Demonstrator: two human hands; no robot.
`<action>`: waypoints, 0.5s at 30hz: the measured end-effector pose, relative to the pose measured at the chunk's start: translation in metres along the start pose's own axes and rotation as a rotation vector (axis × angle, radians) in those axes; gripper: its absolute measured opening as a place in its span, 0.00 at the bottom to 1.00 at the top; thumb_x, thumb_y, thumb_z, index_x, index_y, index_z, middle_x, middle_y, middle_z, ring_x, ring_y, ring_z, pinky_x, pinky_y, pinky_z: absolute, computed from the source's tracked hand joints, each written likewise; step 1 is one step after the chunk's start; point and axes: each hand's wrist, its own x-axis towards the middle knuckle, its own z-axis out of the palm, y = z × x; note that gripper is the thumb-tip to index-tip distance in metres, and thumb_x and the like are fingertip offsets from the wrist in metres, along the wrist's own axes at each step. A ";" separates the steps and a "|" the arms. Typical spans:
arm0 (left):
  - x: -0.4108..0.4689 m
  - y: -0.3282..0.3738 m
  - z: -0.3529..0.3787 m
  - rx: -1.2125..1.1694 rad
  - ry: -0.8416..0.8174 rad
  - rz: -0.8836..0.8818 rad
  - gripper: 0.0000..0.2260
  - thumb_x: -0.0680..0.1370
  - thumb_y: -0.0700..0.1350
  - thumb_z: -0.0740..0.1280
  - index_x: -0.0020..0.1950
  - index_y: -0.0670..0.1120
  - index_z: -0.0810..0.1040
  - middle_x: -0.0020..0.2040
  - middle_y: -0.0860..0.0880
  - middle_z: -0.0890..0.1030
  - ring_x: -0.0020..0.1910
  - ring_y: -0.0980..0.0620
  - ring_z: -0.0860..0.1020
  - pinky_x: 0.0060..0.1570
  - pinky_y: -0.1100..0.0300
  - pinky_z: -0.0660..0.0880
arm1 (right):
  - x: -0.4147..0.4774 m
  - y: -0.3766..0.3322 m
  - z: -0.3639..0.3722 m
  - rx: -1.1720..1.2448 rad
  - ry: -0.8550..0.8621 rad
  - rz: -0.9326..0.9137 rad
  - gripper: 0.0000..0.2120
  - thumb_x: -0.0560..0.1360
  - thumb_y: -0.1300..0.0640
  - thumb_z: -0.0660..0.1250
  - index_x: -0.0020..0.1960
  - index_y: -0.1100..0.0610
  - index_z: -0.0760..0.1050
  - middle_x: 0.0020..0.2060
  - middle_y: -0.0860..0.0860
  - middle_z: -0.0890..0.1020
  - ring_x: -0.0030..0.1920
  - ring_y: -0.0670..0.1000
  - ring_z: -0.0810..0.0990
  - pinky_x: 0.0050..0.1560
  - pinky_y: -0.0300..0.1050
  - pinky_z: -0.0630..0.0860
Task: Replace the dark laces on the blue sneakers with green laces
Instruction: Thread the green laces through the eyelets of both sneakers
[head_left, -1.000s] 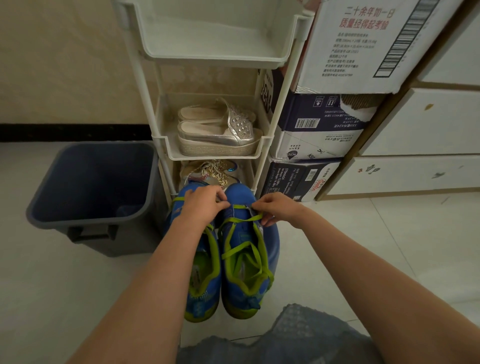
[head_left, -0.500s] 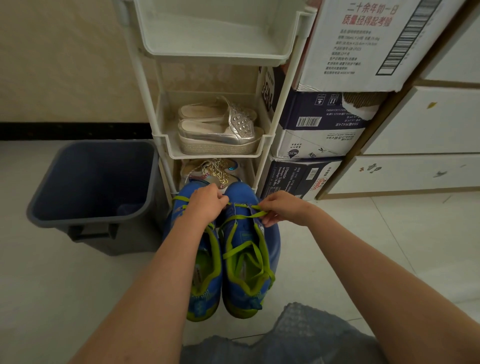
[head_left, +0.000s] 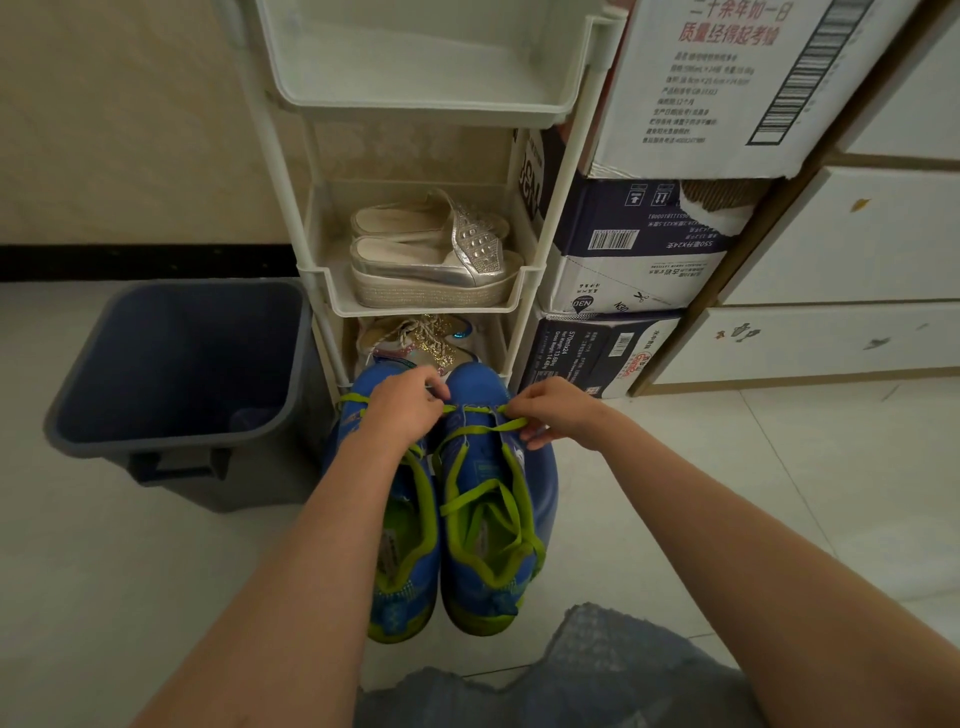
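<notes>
The left hand (head_left: 400, 410) and its forearm cover much of the left sneaker (head_left: 410, 577), and its curled fingers hide the spot where they hold the green lace (head_left: 480, 429). The glittery shoe (head_left: 434, 340) is half hidden behind the sneaker toes. The top box (head_left: 727, 88) and the rack (head_left: 415, 111) run off the upper edge; the box's small print is unreadable.

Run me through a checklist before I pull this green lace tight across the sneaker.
1. Left hand pinches one side of the green lace: ok.
2. Right hand pinches the other side: ok.
3. Lace runs across the toe end of the sneaker being laced: ok.
4. Lace flat and untwisted: cannot tell.
5. Both ends equal in length: cannot tell.
6. Other sneaker fully laced: cannot tell, the forearm covers much of it.
</notes>
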 end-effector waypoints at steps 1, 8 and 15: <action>0.000 0.001 0.000 0.012 -0.006 0.003 0.05 0.77 0.42 0.64 0.49 0.49 0.78 0.47 0.49 0.81 0.50 0.49 0.78 0.54 0.51 0.74 | 0.000 0.000 -0.001 0.003 -0.004 0.000 0.09 0.76 0.59 0.67 0.50 0.66 0.78 0.35 0.57 0.79 0.32 0.50 0.78 0.31 0.39 0.80; 0.001 0.000 -0.001 0.013 -0.026 0.031 0.02 0.75 0.43 0.70 0.42 0.47 0.81 0.47 0.48 0.83 0.50 0.50 0.79 0.57 0.50 0.75 | 0.004 0.003 -0.001 -0.011 -0.007 -0.022 0.11 0.76 0.60 0.68 0.52 0.68 0.78 0.39 0.60 0.80 0.32 0.51 0.78 0.33 0.39 0.81; 0.010 -0.001 0.000 -0.020 -0.050 -0.063 0.09 0.79 0.41 0.62 0.44 0.45 0.80 0.50 0.46 0.81 0.43 0.50 0.76 0.41 0.56 0.72 | 0.003 0.001 -0.001 -0.036 -0.003 -0.038 0.11 0.76 0.61 0.67 0.53 0.70 0.77 0.42 0.62 0.80 0.32 0.51 0.77 0.33 0.39 0.80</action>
